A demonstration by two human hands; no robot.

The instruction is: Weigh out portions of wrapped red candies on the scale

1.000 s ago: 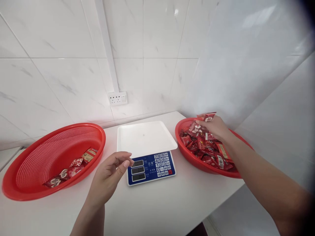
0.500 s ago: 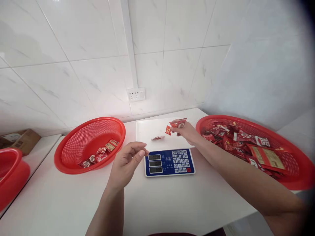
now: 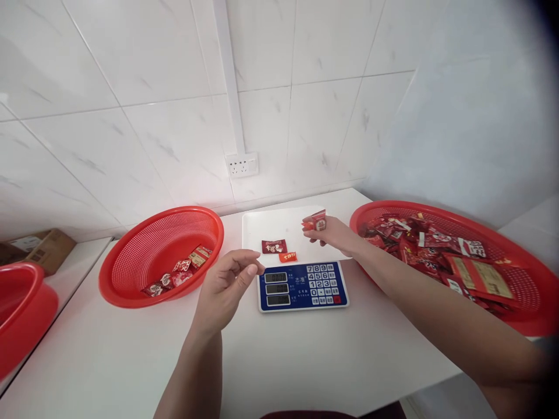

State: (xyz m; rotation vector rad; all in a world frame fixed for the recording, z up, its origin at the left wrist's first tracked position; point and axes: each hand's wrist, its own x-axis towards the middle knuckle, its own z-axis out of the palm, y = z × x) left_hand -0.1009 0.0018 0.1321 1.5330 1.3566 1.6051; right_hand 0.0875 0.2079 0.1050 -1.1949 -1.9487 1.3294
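Observation:
My right hand (image 3: 332,233) is closed on red packets (image 3: 319,220) above the right part of the scale's white tray (image 3: 253,224). On the tray lie a dark red packet (image 3: 273,247) and a smaller orange-red packet (image 3: 287,256). Nothing is in my left hand (image 3: 227,285), whose thumb and fingers are apart just left of the scale's blue keypad panel (image 3: 303,286). A red basket (image 3: 131,256) at the left holds several packets (image 3: 181,270). Many red packets (image 3: 430,247) fill much of the right basket (image 3: 530,291), partly hidden by my right forearm.
Another red basket (image 3: 26,314) is cut off at the left edge, with a cardboard box (image 3: 48,250) behind it. A tiled wall with a socket (image 3: 242,165) rises behind the white table (image 3: 131,355). The table's front edge shows at the lower right.
The orange-red packet has left my right hand and lies on the tray. The dark red packet, blurred before, now lies flat there. My left hand has hardly moved.

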